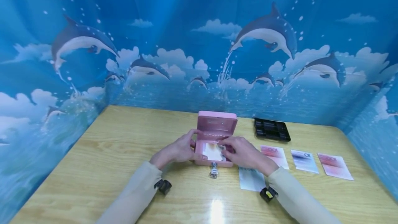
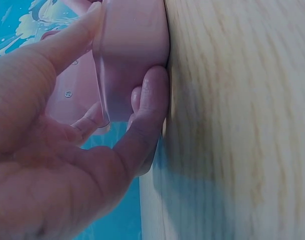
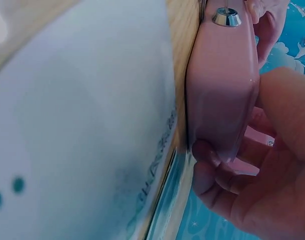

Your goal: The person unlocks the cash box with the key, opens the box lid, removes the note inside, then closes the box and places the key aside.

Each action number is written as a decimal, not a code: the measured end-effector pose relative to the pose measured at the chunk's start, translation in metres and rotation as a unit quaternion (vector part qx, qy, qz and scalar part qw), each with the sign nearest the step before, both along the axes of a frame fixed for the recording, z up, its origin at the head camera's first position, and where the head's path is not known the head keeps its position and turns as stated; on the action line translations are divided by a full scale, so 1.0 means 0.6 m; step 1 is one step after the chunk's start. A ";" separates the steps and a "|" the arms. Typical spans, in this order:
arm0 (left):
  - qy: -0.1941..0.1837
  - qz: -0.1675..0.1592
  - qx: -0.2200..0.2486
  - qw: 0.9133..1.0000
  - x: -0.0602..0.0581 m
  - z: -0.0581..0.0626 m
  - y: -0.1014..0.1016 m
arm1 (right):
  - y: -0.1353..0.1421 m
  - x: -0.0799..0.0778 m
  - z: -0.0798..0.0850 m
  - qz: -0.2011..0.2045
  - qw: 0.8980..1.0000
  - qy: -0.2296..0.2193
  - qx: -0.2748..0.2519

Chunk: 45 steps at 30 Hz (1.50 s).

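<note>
A pink cash box [image 1: 200, 162] stands with its lid [image 1: 214, 123] raised and a metal latch with keys [image 1: 213, 171] at its front. Inside lies a pale banknote [image 1: 212, 152]. My left hand [image 1: 181, 148] grips the box's left side, thumb at the rim and other fingers against the outer wall [image 2: 130, 50]. Over the right side reaches my right hand [image 1: 244, 151], its thumb and index finger pinching the note's right edge inside the box. In the right wrist view its lower fingers [image 3: 212, 172] curl against the outer end wall; the fingertips inside are hidden there.
A greenish banknote [image 1: 251, 179] lies under the right forearm. Farther right are a red note [image 1: 276, 156], a blue-grey note [image 1: 304, 161] and another red note [image 1: 335, 166]. A black compartment tray [image 1: 272, 129] sits behind them, near the dolphin-print curtain [image 1: 186, 44].
</note>
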<state>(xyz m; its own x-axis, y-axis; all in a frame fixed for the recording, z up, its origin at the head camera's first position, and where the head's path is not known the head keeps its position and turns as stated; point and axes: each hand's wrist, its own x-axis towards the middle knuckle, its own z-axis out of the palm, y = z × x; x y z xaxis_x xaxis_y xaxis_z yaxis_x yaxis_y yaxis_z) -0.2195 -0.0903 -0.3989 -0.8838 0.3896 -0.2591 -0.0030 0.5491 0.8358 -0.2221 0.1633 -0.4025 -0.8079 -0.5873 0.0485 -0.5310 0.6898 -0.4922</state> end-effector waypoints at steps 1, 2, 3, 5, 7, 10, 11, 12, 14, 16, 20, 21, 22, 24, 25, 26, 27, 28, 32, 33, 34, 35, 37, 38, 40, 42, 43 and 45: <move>0.000 0.001 0.002 1.000 0.000 -0.001 0.000 | 0.000 0.001 -0.001 -0.001 1.000 0.000 -0.001; 0.000 0.001 0.003 1.000 0.001 -0.001 0.000 | 0.000 0.001 -0.002 -0.001 1.000 0.001 -0.002; -0.001 0.002 0.003 1.000 0.001 -0.002 0.000 | 0.000 0.002 -0.003 0.000 1.000 0.002 -0.005; -0.003 0.004 0.000 1.000 0.002 -0.003 -0.001 | -0.001 0.003 -0.004 0.001 1.000 0.004 -0.009; -0.007 0.005 -0.006 1.000 0.002 -0.002 -0.001 | 0.000 0.004 -0.005 0.002 1.000 0.005 -0.016; -0.013 0.006 -0.014 1.000 0.002 -0.001 -0.001 | 0.001 0.007 -0.004 0.000 1.000 0.006 -0.027; -0.013 0.006 -0.016 1.000 0.001 0.000 -0.001 | 0.002 0.008 -0.003 -0.003 0.999 0.006 -0.031; -0.012 0.006 -0.014 1.000 0.001 0.000 -0.001 | 0.002 0.009 -0.003 -0.007 0.999 0.008 -0.036; -0.009 0.006 -0.006 1.000 0.001 0.000 -0.001 | 0.002 0.010 -0.001 -0.013 0.999 0.020 -0.047; -0.004 0.006 -0.002 1.000 0.000 0.000 -0.001 | 0.003 0.013 0.001 -0.022 0.997 0.034 -0.058; -0.001 0.006 0.004 1.000 -0.001 0.000 0.000 | 0.003 0.018 0.007 -0.025 0.995 0.055 -0.082; -0.001 0.006 0.003 1.000 -0.002 0.000 0.001 | 0.003 0.019 0.007 -0.022 0.994 0.058 -0.087; -0.001 0.006 0.004 1.000 -0.002 -0.001 0.001 | 0.003 0.020 0.008 -0.019 0.994 0.061 -0.090; 0.000 0.005 0.004 1.000 -0.002 -0.001 0.000 | 0.002 0.022 0.008 -0.006 0.993 0.062 -0.099; 0.002 0.005 0.003 1.000 -0.002 -0.001 0.000 | 0.002 0.023 0.008 0.000 0.993 0.063 -0.103; 0.002 0.004 0.003 1.000 -0.001 -0.001 0.000 | 0.002 0.024 0.007 0.006 0.993 0.063 -0.105; 0.002 0.003 0.003 1.000 -0.001 -0.001 -0.001 | 0.002 0.025 0.007 0.013 0.992 0.062 -0.107; 0.001 0.002 0.004 1.000 -0.001 -0.001 -0.001 | 0.002 0.026 0.007 0.017 0.992 0.059 -0.109; -0.006 0.000 0.007 1.000 -0.001 -0.001 -0.002 | 0.003 0.027 0.006 0.032 0.992 0.040 -0.111; -0.007 0.000 0.008 1.000 -0.001 -0.001 -0.002 | 0.003 0.028 0.005 0.035 0.992 0.035 -0.113; -0.008 0.001 0.010 1.000 -0.002 -0.002 -0.002 | 0.004 0.028 0.005 0.037 0.992 0.030 -0.114; -0.007 0.001 0.011 1.000 -0.001 -0.001 -0.001 | 0.003 0.028 0.005 0.041 0.992 0.028 -0.115; -0.008 0.002 0.014 1.000 -0.001 -0.001 -0.001 | 0.003 0.028 0.005 0.047 0.992 0.027 -0.118; -0.007 0.003 0.013 1.000 -0.001 -0.001 -0.001 | 0.003 0.027 0.004 0.048 0.991 0.026 -0.120; -0.009 0.004 0.013 1.000 -0.002 -0.001 -0.001 | 0.002 0.027 0.003 0.047 0.991 0.028 -0.120; -0.010 0.004 0.010 1.000 -0.002 -0.001 -0.001 | 0.002 0.027 0.003 0.041 0.991 0.027 -0.125; -0.009 0.003 0.009 1.000 -0.002 -0.002 -0.001 | 0.002 0.027 0.004 0.035 0.991 0.028 -0.128; -0.008 0.002 0.009 1.000 -0.002 -0.001 -0.001 | 0.003 0.028 0.004 0.025 0.990 0.037 -0.135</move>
<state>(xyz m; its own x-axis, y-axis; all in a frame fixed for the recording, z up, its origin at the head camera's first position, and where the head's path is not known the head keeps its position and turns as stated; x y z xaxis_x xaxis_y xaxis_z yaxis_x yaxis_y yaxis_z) -0.2206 -0.0909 -0.3997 -0.8817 0.3900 -0.2656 -0.0186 0.5337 0.8455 -0.2055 0.1651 -0.3999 -0.7667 -0.5844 0.2659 -0.6022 0.5109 -0.6134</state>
